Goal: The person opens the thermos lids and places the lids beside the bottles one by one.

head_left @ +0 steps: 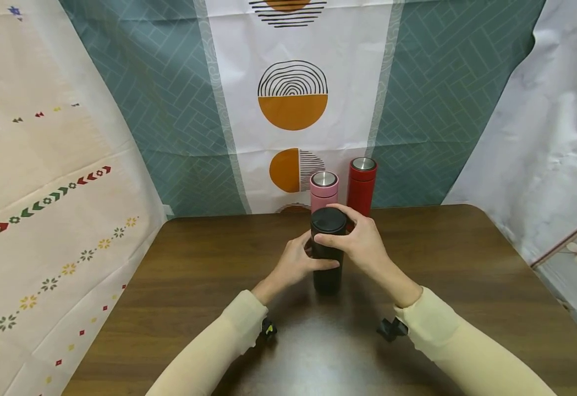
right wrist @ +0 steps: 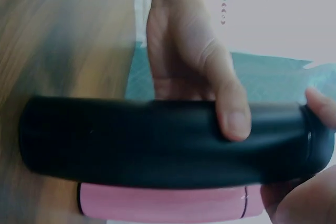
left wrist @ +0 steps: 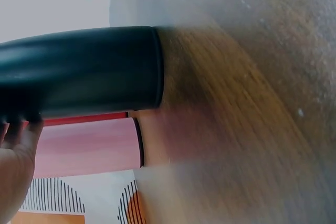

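Evidently steadied from two sides, the black flask [head_left: 328,252] is upright in the head view, just in front of the pink flask [head_left: 324,191] and near the red flask [head_left: 362,192], its body gripped by the left hand [head_left: 296,259] and its upper end by the right hand [head_left: 362,242], perhaps to control the top separately. In the left wrist view, its base lies close to the wooden tabletop [left wrist: 247,114], though contact is unclear. In the right wrist view, the left thumb [right wrist: 234,116] crosses the body, probably to stop the tall cylinder tipping.
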A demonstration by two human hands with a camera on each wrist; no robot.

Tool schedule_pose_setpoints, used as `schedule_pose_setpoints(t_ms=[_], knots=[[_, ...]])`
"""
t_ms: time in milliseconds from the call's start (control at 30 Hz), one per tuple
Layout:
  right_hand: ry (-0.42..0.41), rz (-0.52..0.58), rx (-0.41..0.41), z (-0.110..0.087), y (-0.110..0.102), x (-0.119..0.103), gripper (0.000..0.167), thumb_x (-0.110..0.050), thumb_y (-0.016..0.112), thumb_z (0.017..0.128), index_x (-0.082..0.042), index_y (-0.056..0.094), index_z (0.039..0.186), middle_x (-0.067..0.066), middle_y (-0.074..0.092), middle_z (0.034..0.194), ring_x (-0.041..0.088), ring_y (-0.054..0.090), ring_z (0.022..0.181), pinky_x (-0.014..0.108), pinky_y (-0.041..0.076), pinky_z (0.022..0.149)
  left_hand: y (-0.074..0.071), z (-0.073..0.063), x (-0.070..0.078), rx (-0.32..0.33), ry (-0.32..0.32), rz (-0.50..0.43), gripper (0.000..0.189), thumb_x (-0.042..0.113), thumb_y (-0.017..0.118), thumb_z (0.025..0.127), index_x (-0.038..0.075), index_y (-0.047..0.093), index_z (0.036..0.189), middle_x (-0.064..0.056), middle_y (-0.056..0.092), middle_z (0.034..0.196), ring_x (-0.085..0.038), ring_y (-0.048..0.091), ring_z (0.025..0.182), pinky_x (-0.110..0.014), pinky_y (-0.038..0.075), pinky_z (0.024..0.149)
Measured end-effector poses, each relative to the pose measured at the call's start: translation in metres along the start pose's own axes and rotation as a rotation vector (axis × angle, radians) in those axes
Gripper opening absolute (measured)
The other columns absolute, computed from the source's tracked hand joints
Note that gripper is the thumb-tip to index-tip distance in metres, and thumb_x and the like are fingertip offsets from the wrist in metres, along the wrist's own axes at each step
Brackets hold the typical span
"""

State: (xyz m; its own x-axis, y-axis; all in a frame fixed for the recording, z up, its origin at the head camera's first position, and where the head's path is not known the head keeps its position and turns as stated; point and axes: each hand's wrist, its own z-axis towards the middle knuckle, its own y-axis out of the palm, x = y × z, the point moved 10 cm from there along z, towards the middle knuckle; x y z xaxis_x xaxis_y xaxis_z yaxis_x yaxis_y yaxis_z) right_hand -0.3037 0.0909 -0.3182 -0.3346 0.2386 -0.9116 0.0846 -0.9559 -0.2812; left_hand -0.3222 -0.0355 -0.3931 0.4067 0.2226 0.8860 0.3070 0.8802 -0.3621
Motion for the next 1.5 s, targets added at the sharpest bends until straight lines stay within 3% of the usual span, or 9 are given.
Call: schedule_pose_setpoints(t_ms=[200,500,767,900,1000,1167,1300,1500], knots=[[-0.046,0.014,-0.042,0.002,-0.001,0.0,0.063,-0.021,0.092,0.079,-0.015,0.066,0.137,0.007,0.075,0.112,0.026,0.07,0.098,0.043,0.055,0.089,0.0,0.001,-0.001,-0.02,-0.011,-0.006,0.067,0.022,0.089,0.083,0.02,0.06,0.143,0.004,0.071,0.128,-0.014,0.068,0.114,-0.04,0.053,0.105],[-0.103,0.058,-0.141,0.008,-0.002,-0.001,0.058,-0.017,0.088,0.082,-0.014,0.066,0.136,0.007,0.075,0.115,0.025,0.07,0.1,0.034,0.058,0.087,-0.001,0.003,0.003,-0.034,-0.014,0.019,0.069,0.027,0.09,0.082,0.022,0.06,0.144,0.006,0.07,0.129,-0.014,0.067,0.116,-0.042,0.053,0.105],[-0.083,0.192,-0.285,0.02,-0.003,0.006,0.059,-0.007,0.088,0.081,-0.01,0.066,0.135,0.012,0.075,0.115,0.031,0.071,0.102,0.037,0.059,0.09,0.001,0.01,0.008,-0.03,-0.009,0.034,0.068,0.026,0.092,0.08,0.021,0.062,0.14,0.007,0.071,0.126,-0.012,0.067,0.115,-0.038,0.053,0.104],[-0.084,0.191,-0.317,0.02,-0.002,0.005,0.059,-0.006,0.085,0.082,-0.009,0.064,0.138,0.012,0.074,0.116,0.03,0.069,0.104,0.036,0.059,0.091,0.002,0.009,0.009,-0.029,-0.006,0.032,0.067,0.024,0.092,0.081,0.02,0.062,0.141,0.006,0.072,0.126,-0.012,0.068,0.115,-0.038,0.053,0.105],[-0.086,0.164,-0.29,0.015,-0.002,0.004,0.063,-0.009,0.083,0.085,-0.008,0.059,0.144,0.01,0.071,0.123,0.029,0.067,0.11,0.036,0.056,0.096,0.001,0.008,0.009,-0.026,0.002,0.041,0.068,0.025,0.091,0.082,0.019,0.061,0.142,0.004,0.071,0.127,-0.013,0.068,0.115,-0.038,0.053,0.105],[-0.058,0.125,-0.186,0.006,0.002,0.002,0.071,-0.015,0.081,0.088,-0.009,0.05,0.152,0.01,0.065,0.133,0.03,0.06,0.121,0.05,0.047,0.106,-0.002,0.005,0.009,-0.001,0.012,0.048,0.07,0.025,0.09,0.083,0.021,0.057,0.145,0.005,0.07,0.13,-0.014,0.067,0.117,-0.039,0.053,0.105],[-0.042,0.095,-0.1,0.003,0.004,0.002,0.07,-0.017,0.084,0.086,-0.009,0.054,0.149,0.011,0.067,0.13,0.031,0.062,0.117,0.056,0.046,0.105,-0.001,0.0,0.007,0.021,0.011,0.022,0.071,0.024,0.087,0.085,0.024,0.054,0.147,0.004,0.068,0.133,-0.015,0.066,0.118,-0.041,0.052,0.106],[-0.066,0.056,-0.042,0.001,0.003,0.002,0.067,-0.016,0.086,0.084,-0.008,0.058,0.144,0.01,0.07,0.125,0.028,0.066,0.108,0.053,0.051,0.098,0.003,-0.007,0.011,0.059,0.027,-0.013,0.077,0.028,0.088,0.085,0.029,0.048,0.151,0.006,0.064,0.137,-0.014,0.064,0.121,-0.042,0.052,0.105]])
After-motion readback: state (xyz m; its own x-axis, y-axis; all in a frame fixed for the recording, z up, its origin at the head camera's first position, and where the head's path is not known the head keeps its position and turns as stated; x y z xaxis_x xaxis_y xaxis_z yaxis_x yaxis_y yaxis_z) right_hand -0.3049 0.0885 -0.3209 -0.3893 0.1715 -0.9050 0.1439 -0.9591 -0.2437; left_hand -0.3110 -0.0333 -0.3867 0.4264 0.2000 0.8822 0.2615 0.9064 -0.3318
